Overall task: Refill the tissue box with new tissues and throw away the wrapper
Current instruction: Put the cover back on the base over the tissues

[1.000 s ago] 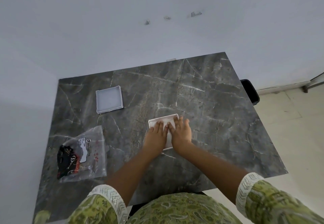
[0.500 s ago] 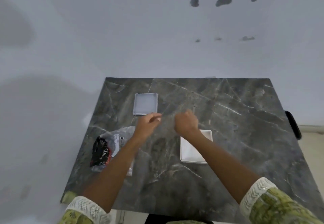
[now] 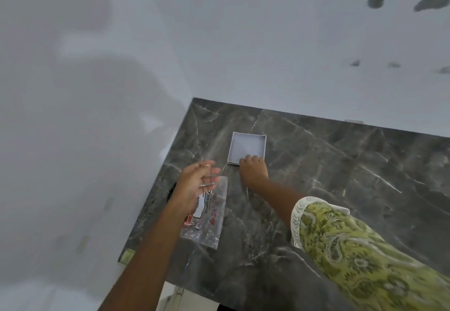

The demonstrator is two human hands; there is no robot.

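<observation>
Nearest you, your right sleeve (image 3: 353,257), green paisley w/ a white cuff, crosses the near-right part of the tabletop (image 3: 341,179) and hides whatever lies under it. Just beyond, close to the left edge of the tabletop, the wrapper (image 3: 209,215) lies flat: clear plastic w/ a white label and red print, looks slack and emptied, though your left forearm covers its left side so you can't be sure nothing's still in it. Your left hand (image 3: 197,184) hovers above the wrapper's far end, fingers spread and loose, palm turned inward, gripping nothing. Farther in, your right hand (image 3: 253,169) reaches to the shallow grey square tray (image 3: 247,149), prob. the tissue box's lid or base, which sits open side up towards the far-left corner, well clear of the wall. Fingertips curl over its near rim; whether they've actually pinched it or just rest there can't be told from this angle. No tissue stack or other box half shows anywhere. Judging by that, you're at the step of fetching this box part to reassemble the box. Next move: get a firm grip on the thin rim, thumb under and fingers over, lift it w/o tipping, then bring it back. The left hand is well placed to take the wrapper for binning.
</observation>
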